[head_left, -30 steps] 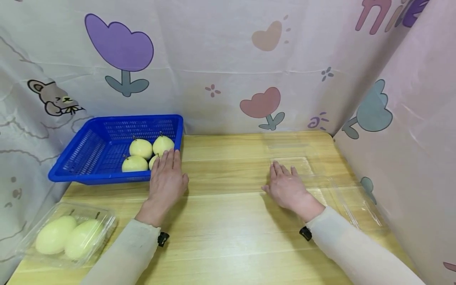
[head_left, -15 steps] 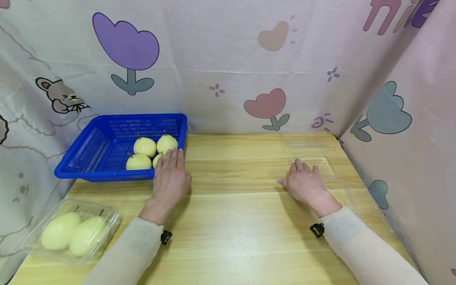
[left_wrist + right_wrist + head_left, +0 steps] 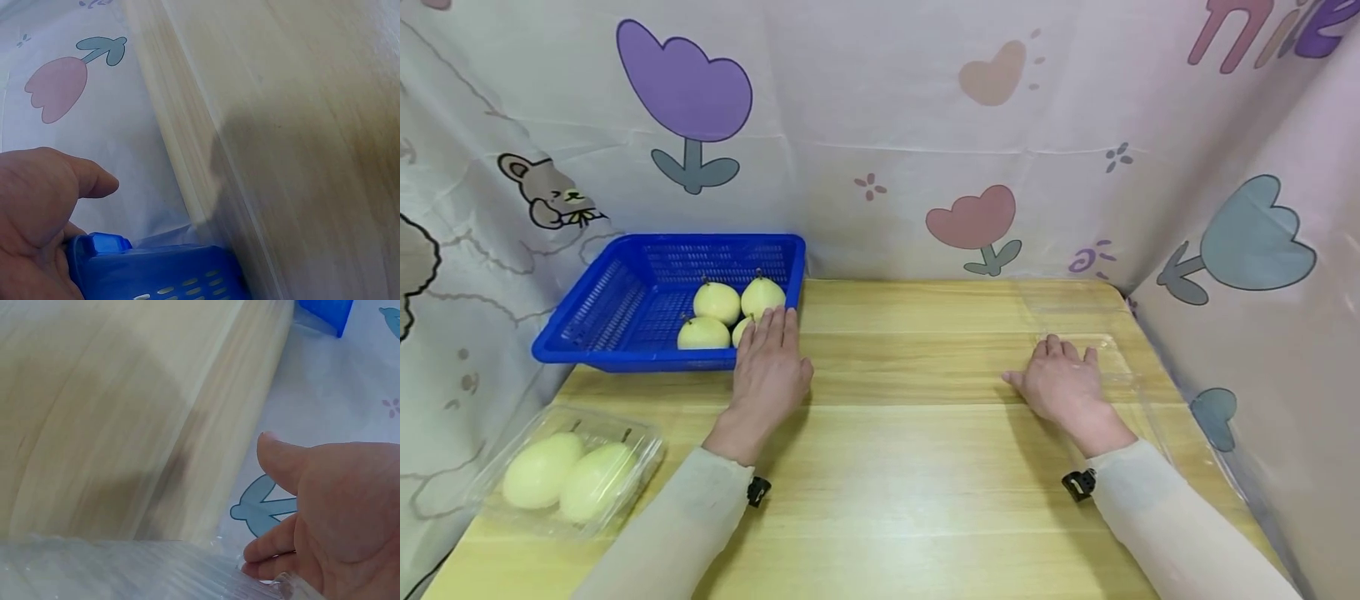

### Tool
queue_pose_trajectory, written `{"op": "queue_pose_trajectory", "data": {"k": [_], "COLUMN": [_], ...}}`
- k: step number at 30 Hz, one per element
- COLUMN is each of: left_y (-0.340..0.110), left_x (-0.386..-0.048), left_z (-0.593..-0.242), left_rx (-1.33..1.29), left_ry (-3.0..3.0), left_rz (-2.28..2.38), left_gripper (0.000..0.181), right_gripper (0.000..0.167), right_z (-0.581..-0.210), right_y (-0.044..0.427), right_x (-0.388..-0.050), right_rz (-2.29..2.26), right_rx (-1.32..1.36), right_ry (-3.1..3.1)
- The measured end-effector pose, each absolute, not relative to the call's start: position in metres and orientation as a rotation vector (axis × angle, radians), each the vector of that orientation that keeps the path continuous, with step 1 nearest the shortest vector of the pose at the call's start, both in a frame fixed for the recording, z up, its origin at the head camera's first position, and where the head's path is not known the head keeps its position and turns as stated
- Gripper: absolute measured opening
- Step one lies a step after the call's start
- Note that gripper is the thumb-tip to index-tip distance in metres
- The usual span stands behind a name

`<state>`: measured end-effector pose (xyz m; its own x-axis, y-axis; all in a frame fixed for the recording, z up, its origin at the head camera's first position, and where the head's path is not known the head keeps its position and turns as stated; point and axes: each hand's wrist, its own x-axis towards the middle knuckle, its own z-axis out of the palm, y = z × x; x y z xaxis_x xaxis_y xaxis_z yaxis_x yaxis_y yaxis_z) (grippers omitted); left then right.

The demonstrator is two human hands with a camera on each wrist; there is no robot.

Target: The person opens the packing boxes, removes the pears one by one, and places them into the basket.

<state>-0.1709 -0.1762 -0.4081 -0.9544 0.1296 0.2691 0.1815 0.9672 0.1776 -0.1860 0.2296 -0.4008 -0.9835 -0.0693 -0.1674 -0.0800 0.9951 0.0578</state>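
Observation:
My left hand point(image 3: 769, 367) rests on the near right corner of a blue plastic basket point(image 3: 632, 362), its fingers straight over the rim. Several pale yellow-green pears point(image 3: 717, 303) with stems sit in that basket's right half, one partly covered by the fingers. In the left wrist view the thumb stands away from the basket corner point(image 3: 162, 269). On the right, my right hand point(image 3: 1063, 379) touches clear plastic containers point(image 3: 1120, 354), fingers extended and thumb spread. The right wrist view shows its fingertips against the edge of ribbed clear plastic point(image 3: 125, 569). How many containers there are is hard to tell.
A clear lidded box point(image 3: 647, 454) holding two pears point(image 3: 542, 471) stands at the front left. Light wooden tabletop point(image 3: 910, 467) lies between the hands. Printed curtains point(image 3: 850, 100) hang behind the table and along both sides.
The whole view has shifted rightward. My right hand and the clear containers have slid farther right across the table. My left hand stays at the basket corner.

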Motion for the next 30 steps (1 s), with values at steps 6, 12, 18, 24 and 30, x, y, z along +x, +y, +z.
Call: {"op": "queue_pose_trajectory", "data": {"k": [6,12,18,24,30], "left_y": [-0.174,-0.174,-0.175,-0.176,-0.177], "left_x": [-0.172,-0.172,-0.172,-0.170,-0.167], "left_z": [-0.404,-0.397,-0.395,-0.397,-0.397], "left_rx": [-0.218,-0.229,-0.213,-0.173,-0.165], "left_ry": [-2.889,-2.935,-2.969,-2.967,-2.961], "left_rz": [-0.287,-0.351,-0.369,-0.357,-0.354], "left_gripper": [0.076,0.076,0.076,0.078,0.078], "right_gripper": [0.091,0.090,0.088,0.085,0.083], "right_z": [-0.396,-0.390,-0.392,-0.397,-0.404], "right_y": [0.229,0.223,0.217,0.218,0.220], "right_x": [-0.184,-0.180,-0.177,-0.175,-0.175], "right_rz": [0.040,-0.021,-0.094,-0.146,-0.114], "right_rx": [-0.180,-0.246,-0.330,-0.340,-0.321], "right_ry": [3.050,3.111,3.205,3.211,3.141]}}
